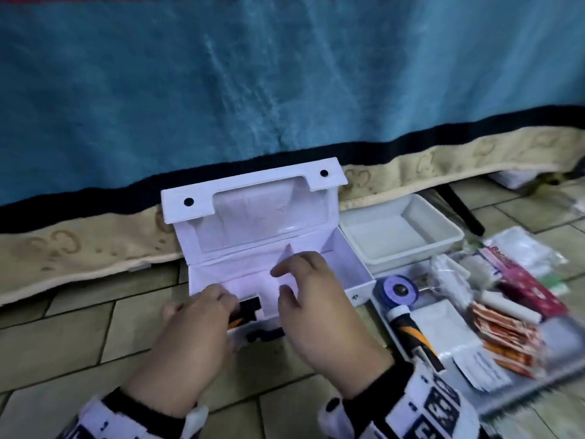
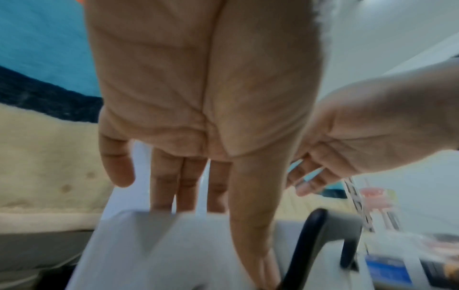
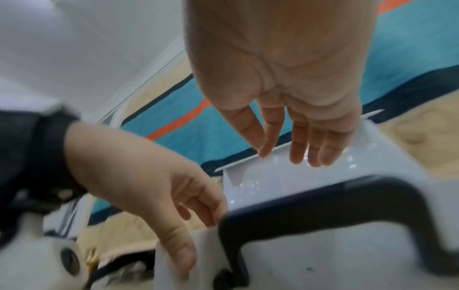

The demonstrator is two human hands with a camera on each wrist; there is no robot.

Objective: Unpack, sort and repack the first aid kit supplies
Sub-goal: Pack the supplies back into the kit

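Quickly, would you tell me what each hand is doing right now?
Left hand: open, fingers straight, reaching into the white kit box at its front wall.
Right hand: open, fingers relaxed above the box, holding nothing.

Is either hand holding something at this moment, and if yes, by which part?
Nothing is held. The left hand lies on the front edge of the white box; the right hand hovers open above it.

supplies (image 1: 493,321) blurred, left hand (image 1: 193,331) fingertips hidden

left hand (image 2: 198,94) fingers (image 2: 162,188) straight, reaching over white box (image 2: 154,255) rim.
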